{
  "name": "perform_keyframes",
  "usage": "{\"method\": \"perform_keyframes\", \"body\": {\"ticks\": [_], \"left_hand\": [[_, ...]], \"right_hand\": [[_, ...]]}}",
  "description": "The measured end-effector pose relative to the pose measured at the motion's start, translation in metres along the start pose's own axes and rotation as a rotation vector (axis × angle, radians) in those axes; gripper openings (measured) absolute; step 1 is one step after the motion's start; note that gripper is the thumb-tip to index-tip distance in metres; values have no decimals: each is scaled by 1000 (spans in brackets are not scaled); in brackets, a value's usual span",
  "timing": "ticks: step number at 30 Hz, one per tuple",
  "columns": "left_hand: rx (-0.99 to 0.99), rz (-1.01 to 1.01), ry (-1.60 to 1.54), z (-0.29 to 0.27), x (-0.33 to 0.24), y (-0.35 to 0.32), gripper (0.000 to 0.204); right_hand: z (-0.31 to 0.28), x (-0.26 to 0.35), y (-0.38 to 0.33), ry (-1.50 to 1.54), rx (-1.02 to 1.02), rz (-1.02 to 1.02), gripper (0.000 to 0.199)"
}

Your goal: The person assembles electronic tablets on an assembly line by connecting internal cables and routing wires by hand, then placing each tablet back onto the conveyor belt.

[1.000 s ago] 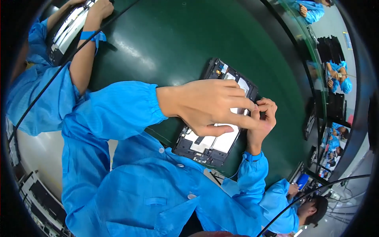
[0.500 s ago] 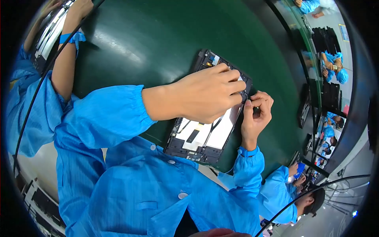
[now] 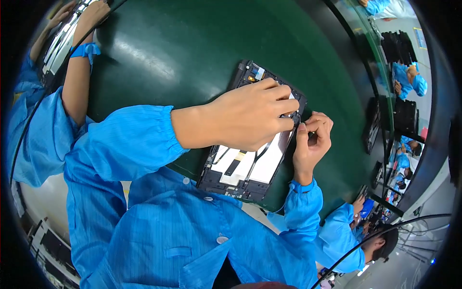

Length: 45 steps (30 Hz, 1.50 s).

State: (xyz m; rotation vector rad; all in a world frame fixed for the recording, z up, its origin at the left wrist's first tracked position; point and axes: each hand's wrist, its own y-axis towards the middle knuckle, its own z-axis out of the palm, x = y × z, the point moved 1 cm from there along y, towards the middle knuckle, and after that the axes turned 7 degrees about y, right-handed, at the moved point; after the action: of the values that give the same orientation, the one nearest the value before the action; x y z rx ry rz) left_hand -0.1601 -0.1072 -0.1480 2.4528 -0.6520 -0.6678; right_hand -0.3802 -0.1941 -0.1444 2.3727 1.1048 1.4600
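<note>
Tablet, an opened black rectangular device point(image 3: 250, 164) with white inner panels and a thin black cable, lies flat on the dark green table point(image 3: 159, 53); left hand point(image 3: 245, 120) lies spread across its upper half, fingers pressed down at its right edge. Right hand point(image 3: 313, 139), just beside that edge, is curled with fingertips pinched on something small and dark there, can't tell what. Risk, as I judge it: pinch slips or pulls skewed, straining the cable, or the tablet skids if the left hand eases off.
</note>
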Motion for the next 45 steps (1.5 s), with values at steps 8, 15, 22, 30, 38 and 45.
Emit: {"method": "perform_keyframes", "body": {"ticks": [8,15,22,30,38,45], "left_hand": [[-7,-30,-57,0,0,-1,38],[-47,-42,-42,2,-1,-2,23],[-16,-68,-20,0,0,-5,38],[-97,-42,42,9,-5,1,26],[-112,-83,98,13,-10,1,22],[-18,-111,71,6,-5,2,24]], "right_hand": [[0,-2,2,18,3,2,18],[0,-2,2,34,11,2,17],[4,1,6,27,16,12,18],[-6,-10,-2,42,31,29,19],[-6,-14,1,113,60,69,25],[0,-15,8,150,46,99,20]]}}
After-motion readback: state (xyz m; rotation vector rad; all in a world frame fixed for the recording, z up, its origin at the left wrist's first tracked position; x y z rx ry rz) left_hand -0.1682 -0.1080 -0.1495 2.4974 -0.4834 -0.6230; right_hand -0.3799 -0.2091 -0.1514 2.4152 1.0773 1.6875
